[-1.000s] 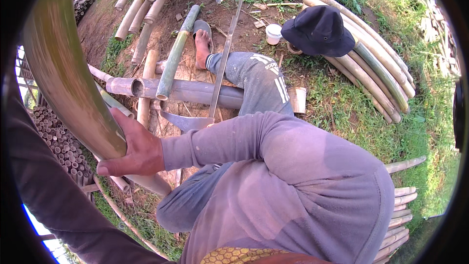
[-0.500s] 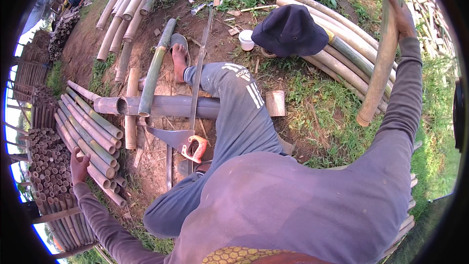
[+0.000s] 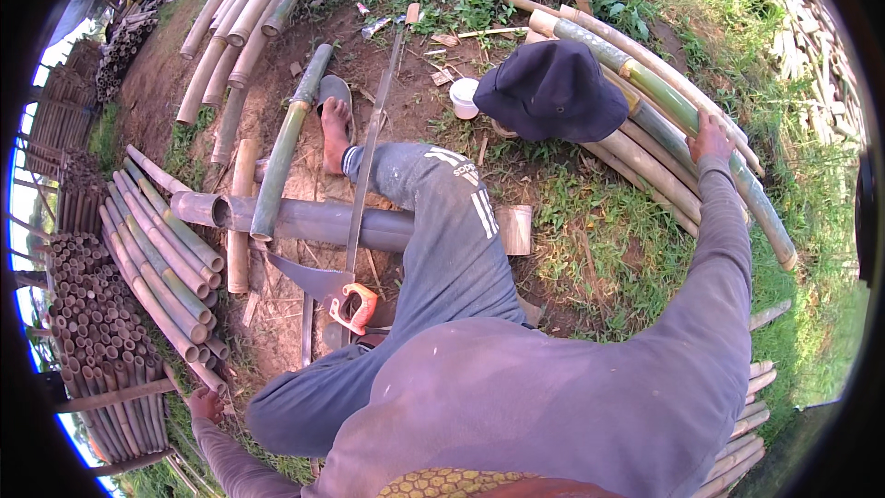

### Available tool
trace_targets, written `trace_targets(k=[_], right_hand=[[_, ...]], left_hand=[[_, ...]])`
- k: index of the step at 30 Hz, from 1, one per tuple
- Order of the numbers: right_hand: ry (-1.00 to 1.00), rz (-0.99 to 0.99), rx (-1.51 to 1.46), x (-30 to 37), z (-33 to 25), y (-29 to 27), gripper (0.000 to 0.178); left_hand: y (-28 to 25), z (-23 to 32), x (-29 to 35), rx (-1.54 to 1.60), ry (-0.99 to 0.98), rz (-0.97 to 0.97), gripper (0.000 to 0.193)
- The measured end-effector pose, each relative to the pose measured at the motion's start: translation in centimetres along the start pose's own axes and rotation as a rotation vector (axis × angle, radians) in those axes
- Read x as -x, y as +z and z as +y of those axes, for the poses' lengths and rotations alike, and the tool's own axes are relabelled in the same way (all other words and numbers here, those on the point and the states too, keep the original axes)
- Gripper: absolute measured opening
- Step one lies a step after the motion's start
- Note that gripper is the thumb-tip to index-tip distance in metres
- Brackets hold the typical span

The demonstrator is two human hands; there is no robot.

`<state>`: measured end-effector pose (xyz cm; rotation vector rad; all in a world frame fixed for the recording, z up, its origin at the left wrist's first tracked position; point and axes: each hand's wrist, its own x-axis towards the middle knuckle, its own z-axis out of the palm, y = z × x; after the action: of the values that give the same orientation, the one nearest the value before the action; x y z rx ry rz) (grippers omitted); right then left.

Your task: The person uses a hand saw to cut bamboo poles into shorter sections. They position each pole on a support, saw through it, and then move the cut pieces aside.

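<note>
My right hand (image 3: 710, 136), at arm's length on the right, has its fingers around a long green bamboo pole (image 3: 666, 89). This pole lies along a stack of paler bamboo poles (image 3: 636, 166). Low on the left, my left hand (image 3: 205, 403) is beside the near ends of a bamboo pile (image 3: 166, 263); its fingers look apart and nothing shows in them. A handsaw (image 3: 343, 298) with an orange handle lies by my bent leg. Just beyond it, a green bamboo length (image 3: 288, 161) rests over a thick dark bamboo (image 3: 318, 221) set crosswise.
A long thin flat strip (image 3: 371, 143) crosses the thick bamboo. A dark hat (image 3: 553, 92) sits by a white tub (image 3: 464, 99). Short bamboo pieces (image 3: 514, 229) lie near my leg. More poles (image 3: 249, 14) are stacked at the far left, with racks of cut bamboo (image 3: 97, 314) beyond.
A brownish pole my right hand held up is no longer raised; that hand is lower, on a green pole lying on the stack. My left hand has moved nearer to me along the pile.
</note>
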<state>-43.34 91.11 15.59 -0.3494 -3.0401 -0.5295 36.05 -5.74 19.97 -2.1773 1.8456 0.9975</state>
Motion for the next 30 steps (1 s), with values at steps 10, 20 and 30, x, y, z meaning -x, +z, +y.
trace_targets(k=[10, 20, 30], right_hand=[[0.067, -0.280, -0.311, -14.8, -8.6, 11.1, 0.088], [0.179, 0.131, -0.429, -11.5, -6.9, 14.3, 0.069], [-0.241, 0.251, -0.963, 19.6, -18.0, 8.4, 0.042]], left_hand=[[1.1, 0.6, 2.5, -0.027, 0.066, 0.099, 0.048], [18.5, 25.8, 7.1, -0.819, 0.824, 0.320, 0.079], [32.1, 39.7, 2.3, -0.652, 0.627, 0.006, 0.083]])
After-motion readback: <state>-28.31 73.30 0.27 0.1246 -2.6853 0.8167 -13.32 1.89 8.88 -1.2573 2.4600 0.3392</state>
